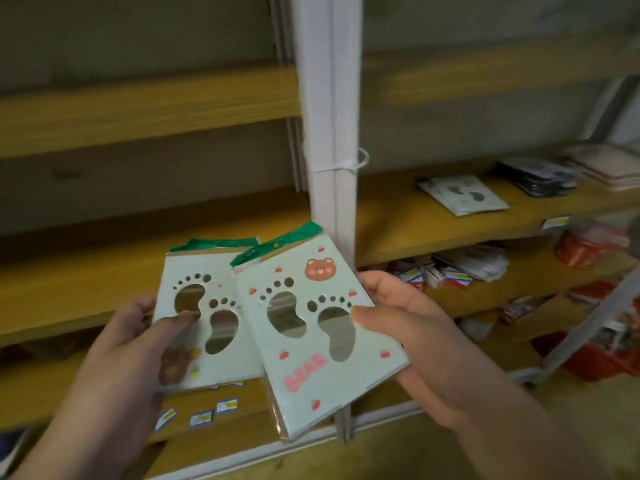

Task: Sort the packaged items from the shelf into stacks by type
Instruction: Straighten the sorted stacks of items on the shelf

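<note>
The wooden shelf (433, 220) on the right holds several piles. A flat pile of pale green packs with footprints (462, 195) lies on its middle level, and to the right of it is a dark pile (540, 178), then a pile of pale flat packs (609, 168) at the far right edge. One level lower there are small white boxes with blue and yellow labels (446, 273) beside clear plastic bags (481, 259), and a red round thing (588, 249) further right; it is too blurred to say what it is. Low on the right stands something red (602, 355), partly behind a slanted grey metal bar (585, 327).

The left hand (138, 337) is clamped on one pale green pack with footprint windows (204, 317), the thumb lying on its front. The right hand (412, 327) grips a second pack of the same kind (311, 327), which has a bear face and pink letters; the thumb presses on its right edge. This second pack overlaps the right side of the first one. Both packs are held in the air, near the camera, in front of the white upright post (329, 116) between the two shelf sections.

Under the packs, on the low shelf board (34, 393), some small labelled boxes (201, 415) lie scattered.
</note>
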